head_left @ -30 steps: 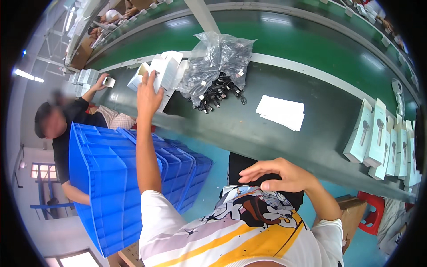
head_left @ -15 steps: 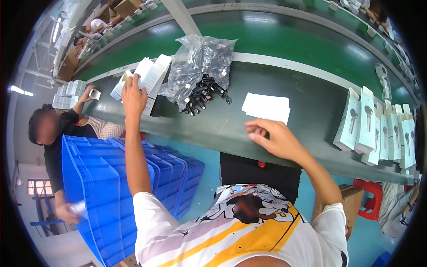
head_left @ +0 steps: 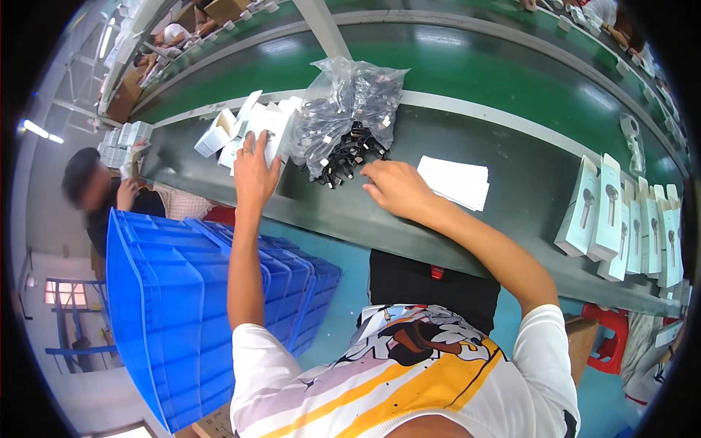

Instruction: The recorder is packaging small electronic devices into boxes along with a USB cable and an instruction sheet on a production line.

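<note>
My left hand point(head_left: 255, 174) is at the group of white cartons on the left of the bench. Its fingers and thumb close on the near end of a white carton point(head_left: 281, 124) with a small dark picture on it. An open-ended carton point(head_left: 217, 134) lies left of that hand. My right hand point(head_left: 400, 186) is palm down over the bench, thumb and forefinger apart, with nothing seen in it. Its fingertips are close to a heap of black cables point(head_left: 349, 155) spilling from a clear plastic bag point(head_left: 347, 91). White paper sheets point(head_left: 454, 180) lie to its right.
Several upright printed cartons point(head_left: 610, 208) stand at the right end of the dark bench point(head_left: 504, 241). A clear-wrapped item point(head_left: 631, 142) lies behind them. Blue crates point(head_left: 175, 306) fill the floor at left, where a co-worker point(head_left: 95, 186) sits. A red stool point(head_left: 607, 339) is at lower right.
My left hand has shifted right and closed on a carton. My right hand has moved left from the paper sheets toward the cables. The co-worker's arm has left the blue crate.
</note>
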A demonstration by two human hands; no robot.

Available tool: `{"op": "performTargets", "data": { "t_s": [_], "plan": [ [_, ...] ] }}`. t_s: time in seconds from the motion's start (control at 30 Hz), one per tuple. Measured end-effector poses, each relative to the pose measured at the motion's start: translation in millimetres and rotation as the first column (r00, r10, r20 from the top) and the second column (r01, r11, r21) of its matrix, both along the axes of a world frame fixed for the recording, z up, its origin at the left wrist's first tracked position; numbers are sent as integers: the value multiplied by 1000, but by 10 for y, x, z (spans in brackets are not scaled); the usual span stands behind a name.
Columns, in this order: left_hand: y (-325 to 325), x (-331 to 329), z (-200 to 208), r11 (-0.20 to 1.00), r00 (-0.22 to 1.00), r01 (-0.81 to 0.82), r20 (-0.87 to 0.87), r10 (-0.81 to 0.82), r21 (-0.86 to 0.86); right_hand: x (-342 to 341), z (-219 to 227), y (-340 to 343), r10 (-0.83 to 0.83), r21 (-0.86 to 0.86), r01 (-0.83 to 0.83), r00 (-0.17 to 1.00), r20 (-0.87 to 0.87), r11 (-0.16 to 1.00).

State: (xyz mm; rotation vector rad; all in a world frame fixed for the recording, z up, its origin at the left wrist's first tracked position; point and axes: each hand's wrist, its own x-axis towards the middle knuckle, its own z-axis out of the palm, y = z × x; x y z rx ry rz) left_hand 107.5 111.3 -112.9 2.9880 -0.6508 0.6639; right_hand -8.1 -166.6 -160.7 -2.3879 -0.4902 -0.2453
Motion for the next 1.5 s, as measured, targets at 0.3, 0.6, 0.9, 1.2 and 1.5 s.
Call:
{"op": "performTargets", "data": {
  "t_s": [0.3, 0.6, 0.9, 1.2, 1.5],
  "plan": [
    [170, 129, -305, 998, 990, 42, 138, -35, -44, 307, -231, 476, -151, -130, 179, 967, 205, 975],
    [-963, -1414, 1040, 681, 756, 642, 143, -639, -352, 222, -183, 540, -174, -158, 212, 959, 222, 964],
    [-1228, -2054, 1915, 151, 152, 941, -21, -988, -302, 267, -231, 847, -132, -73, 152, 966, 222, 986],
    [-1607, -2153, 1751, 235, 260, 944, 86, -962, -233, 113, 176, 61, -125, 436, 161, 986, -110, 885],
    [-1543, -1289, 321, 593, 653, 555, -135, -745, -583, -625, 69, -1109, -214, 571, 409, 900, -379, 712]
  ]
}}
